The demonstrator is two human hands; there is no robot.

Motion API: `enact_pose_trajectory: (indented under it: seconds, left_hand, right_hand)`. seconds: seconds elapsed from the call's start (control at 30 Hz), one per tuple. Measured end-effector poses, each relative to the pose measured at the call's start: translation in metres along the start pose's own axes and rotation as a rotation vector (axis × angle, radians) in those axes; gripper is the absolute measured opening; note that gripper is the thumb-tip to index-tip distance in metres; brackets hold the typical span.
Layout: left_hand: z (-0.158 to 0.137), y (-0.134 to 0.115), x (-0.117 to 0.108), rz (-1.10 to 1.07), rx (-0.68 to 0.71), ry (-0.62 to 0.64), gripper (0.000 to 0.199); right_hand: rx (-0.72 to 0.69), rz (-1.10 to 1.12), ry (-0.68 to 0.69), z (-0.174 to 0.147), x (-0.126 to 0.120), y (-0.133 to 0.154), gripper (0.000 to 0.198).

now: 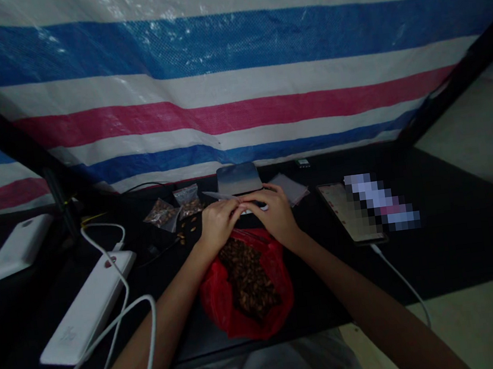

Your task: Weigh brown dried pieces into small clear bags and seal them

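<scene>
My left hand (220, 223) and my right hand (274, 211) meet fingertip to fingertip, closed on a small clear plastic bag (215, 195). Most of this bag is hidden behind the fingers. Just below them, a red plastic bag (219, 310) stands with its mouth spread, full of small brown seeds or nuts (249, 277). Beyond my fingers lies a small flat scale (239, 178). To the left of my left hand are two filled clear bags, one lying flat (160, 213) and one beside it (188, 200). Several loose brown pieces (181, 235) lie nearby.
Flat clear bags (290, 187) lie right of the scale. A phone (352, 213) with a cable rests further right. Two white power banks (88, 308) (18, 246) are on the left, with a white cable (153, 315) looping over my left forearm. Striped sheeting (229, 115) hangs behind the black table (450, 231).
</scene>
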State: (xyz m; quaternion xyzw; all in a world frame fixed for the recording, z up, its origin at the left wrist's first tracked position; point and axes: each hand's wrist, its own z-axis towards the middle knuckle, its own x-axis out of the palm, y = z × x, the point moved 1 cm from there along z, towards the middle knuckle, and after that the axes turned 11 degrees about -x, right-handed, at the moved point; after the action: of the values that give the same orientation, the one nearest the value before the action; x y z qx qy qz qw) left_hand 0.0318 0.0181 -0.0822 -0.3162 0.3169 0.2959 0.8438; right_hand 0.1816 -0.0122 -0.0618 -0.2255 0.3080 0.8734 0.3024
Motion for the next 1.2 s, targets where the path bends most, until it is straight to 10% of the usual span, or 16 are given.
enact_pose_trajectory:
  seconds: [0.23, 0.67, 1.2]
  left_hand:
    - [0.001, -0.005, 0.005, 0.045, -0.054, 0.219, 0.023]
    - [0.004, -0.002, 0.002, 0.094, -0.179, 0.209, 0.018]
    - [0.003, 0.002, 0.005, -0.107, -0.105, 0.363, 0.024]
  right_hand:
    - [0.042, 0.04, 0.013, 0.003, -0.002, -0.018, 0.014]
    - [0.095, 0.303, 0.097, 0.005, -0.007, -0.008, 0.028]
    - [-0.039, -0.059, 0.172, -0.001, -0.005, -0.01, 0.018]
